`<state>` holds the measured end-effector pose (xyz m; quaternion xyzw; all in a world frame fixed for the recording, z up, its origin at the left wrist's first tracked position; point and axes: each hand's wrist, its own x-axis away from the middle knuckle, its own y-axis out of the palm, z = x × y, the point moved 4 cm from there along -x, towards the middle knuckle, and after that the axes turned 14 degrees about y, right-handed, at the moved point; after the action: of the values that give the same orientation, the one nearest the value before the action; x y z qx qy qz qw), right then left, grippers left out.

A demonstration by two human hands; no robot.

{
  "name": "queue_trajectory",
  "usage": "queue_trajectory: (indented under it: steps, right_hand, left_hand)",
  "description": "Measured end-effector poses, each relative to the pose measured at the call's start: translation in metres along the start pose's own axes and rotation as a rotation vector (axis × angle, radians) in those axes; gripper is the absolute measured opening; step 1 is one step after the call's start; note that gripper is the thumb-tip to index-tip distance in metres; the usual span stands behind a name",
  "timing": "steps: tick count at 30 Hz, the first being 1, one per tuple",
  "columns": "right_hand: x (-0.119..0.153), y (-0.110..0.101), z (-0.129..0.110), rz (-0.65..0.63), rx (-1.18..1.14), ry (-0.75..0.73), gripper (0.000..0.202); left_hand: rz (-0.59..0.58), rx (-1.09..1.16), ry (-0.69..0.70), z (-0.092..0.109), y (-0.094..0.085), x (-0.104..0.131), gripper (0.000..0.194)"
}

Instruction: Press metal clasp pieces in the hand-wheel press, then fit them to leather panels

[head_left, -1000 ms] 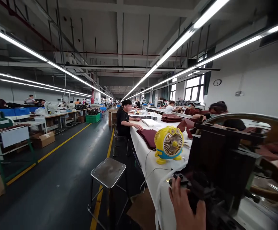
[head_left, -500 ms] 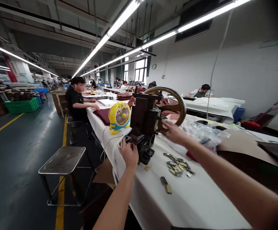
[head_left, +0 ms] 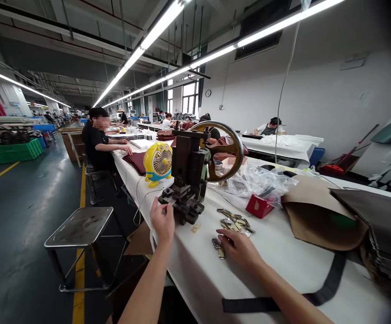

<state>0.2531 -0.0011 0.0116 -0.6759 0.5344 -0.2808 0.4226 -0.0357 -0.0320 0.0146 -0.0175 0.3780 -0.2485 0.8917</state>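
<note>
A dark hand press (head_left: 185, 168) with a large handwheel (head_left: 237, 157) stands on the white-covered table. My left hand (head_left: 163, 225) is at the left of its base, thumb and fingers drawn together. What they pinch, if anything, is too small to make out. Beside the press lies a loose pile of small shiny metal plates (head_left: 234, 222), silver and brass-toned. My right hand (head_left: 240, 249) is over the table at the pile's near edge, fingers stretched out. Just left of its fingertips lie a few more metal plates (head_left: 219, 252).
A yellow cartoon fan (head_left: 159, 162) stands behind the press. To the right are clear plastic bags (head_left: 259, 182), a red box (head_left: 259, 206) and an open brown paper bag (head_left: 316, 216). A dark strap (head_left: 249, 305) crosses the table's front. A co-worker (head_left: 102, 139) sits at far left.
My right hand has left the handwheel and come down toward me to the metal plates. My left hand has drawn slightly back from the press base. The view has turned a little right.
</note>
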Motion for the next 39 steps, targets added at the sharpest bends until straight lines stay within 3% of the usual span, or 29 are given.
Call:
queue_trajectory:
  steps: [4, 7, 9, 14, 16, 19, 29, 39]
  right_hand:
    - [0.001, 0.006, 0.002, -0.022, 0.025, -0.011, 0.042]
    - [-0.003, 0.008, -0.001, -0.035, 0.075, -0.028, 0.04]
    - [-0.005, 0.009, -0.001, -0.043, 0.083, -0.032, 0.039]
    - [-0.004, 0.008, 0.004, -0.058, 0.048, -0.033, 0.038]
    - [-0.003, 0.007, 0.005, -0.068, 0.034, -0.033, 0.038]
    - [-0.004, 0.006, 0.004, -0.081, 0.016, -0.03, 0.039]
    - [-0.01, 0.007, 0.006, -0.098, -0.031, -0.012, 0.038]
    - [-0.01, 0.005, 0.003, -0.101, -0.032, -0.009, 0.038]
  left_hand:
    - [0.003, -0.203, 0.152, -0.049, -0.07, 0.046, 0.027]
    - [-0.035, -0.337, 0.207, -0.066, -0.09, 0.059, 0.03]
    - [-0.056, -0.308, 0.254, -0.055, -0.079, 0.048, 0.031]
    - [-0.154, -0.199, 0.243, -0.001, -0.007, -0.006, 0.027]
    - [-0.207, -0.194, 0.186, 0.008, 0.016, -0.018, 0.025]
    - [-0.227, -0.186, 0.133, 0.007, 0.035, -0.022, 0.024]
    - [-0.187, -0.167, 0.107, 0.003, 0.047, -0.026, 0.012]
    - [-0.217, -0.115, 0.11, -0.003, 0.019, -0.026, 0.025]
